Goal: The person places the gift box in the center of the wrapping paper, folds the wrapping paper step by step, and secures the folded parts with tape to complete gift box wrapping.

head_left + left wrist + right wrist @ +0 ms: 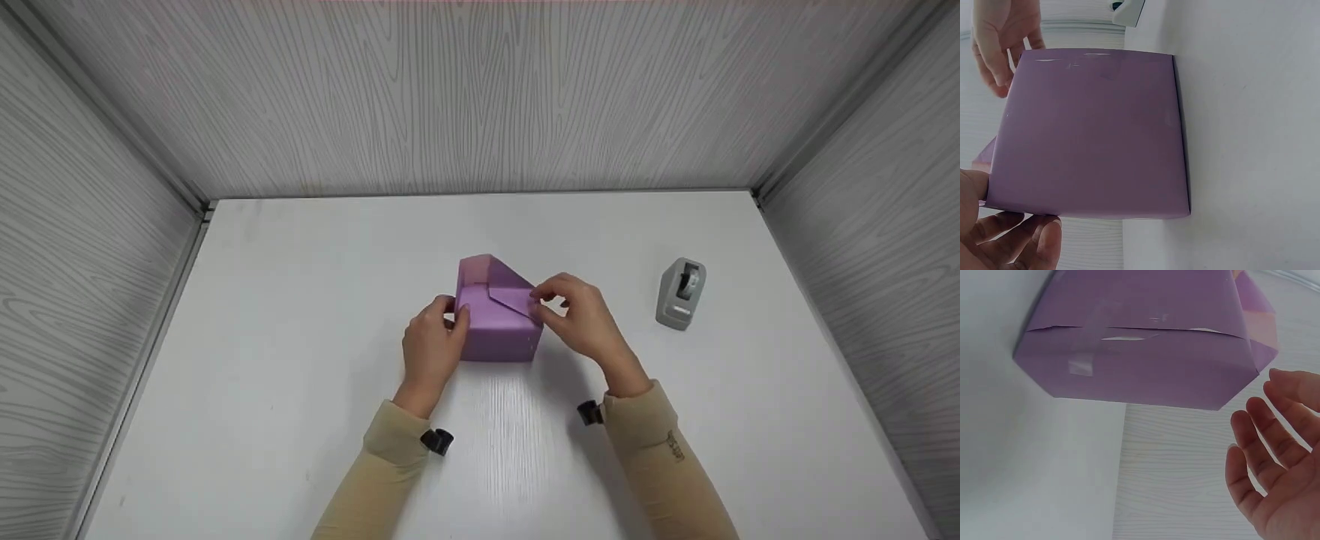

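A box wrapped in purple paper [496,345] is held above the white table, its plain side facing the left wrist camera. My left hand [433,341] grips the box's left side, thumb on the upper face and the other fingers behind and beneath. Across the top lies a folded paper flap [517,298] with a slanting edge. My right hand [581,311] has its thumb and index finger at the flap's right edge in a pinch, the other fingers loosely bent. In the right wrist view a strip of clear tape [1081,368] crosses a paper seam on the box's end.
A grey tape dispenser [681,294] with a roll in it stands on the white table [300,300], to the right of my right hand. Wood-grain panels [480,97] close off the back and both sides.
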A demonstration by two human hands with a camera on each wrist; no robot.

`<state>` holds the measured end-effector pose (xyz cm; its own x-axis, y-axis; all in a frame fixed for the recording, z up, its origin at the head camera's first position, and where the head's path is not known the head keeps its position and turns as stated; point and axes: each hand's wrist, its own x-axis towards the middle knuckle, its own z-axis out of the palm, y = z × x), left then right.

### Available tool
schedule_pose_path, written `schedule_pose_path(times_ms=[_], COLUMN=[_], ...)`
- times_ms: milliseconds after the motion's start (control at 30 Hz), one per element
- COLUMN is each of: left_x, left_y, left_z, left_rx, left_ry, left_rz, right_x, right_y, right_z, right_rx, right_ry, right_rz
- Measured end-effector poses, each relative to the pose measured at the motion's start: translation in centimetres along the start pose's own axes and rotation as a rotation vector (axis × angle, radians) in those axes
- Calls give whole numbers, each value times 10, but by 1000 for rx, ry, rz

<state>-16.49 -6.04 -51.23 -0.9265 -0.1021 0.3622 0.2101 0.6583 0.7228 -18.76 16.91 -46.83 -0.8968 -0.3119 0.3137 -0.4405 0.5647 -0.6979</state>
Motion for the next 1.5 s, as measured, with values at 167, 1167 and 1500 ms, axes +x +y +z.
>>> schedule_pose_path(times_ms=[167,1167,1500], left_x=[0,-1,-2], left_y=[1,-1,0], left_z=[0,1,-5], left_rx=[11,-77,-122], left_ry=[2,-25,-40], left_rz=[-2,-37,-47], right_x=[-10,-16,-18], right_y=[4,8,7], right_z=[6,31,31], right_rx=[-34,-314,-308], right_ry=[-15,31,32], right_rz=[-25,-249,-207])
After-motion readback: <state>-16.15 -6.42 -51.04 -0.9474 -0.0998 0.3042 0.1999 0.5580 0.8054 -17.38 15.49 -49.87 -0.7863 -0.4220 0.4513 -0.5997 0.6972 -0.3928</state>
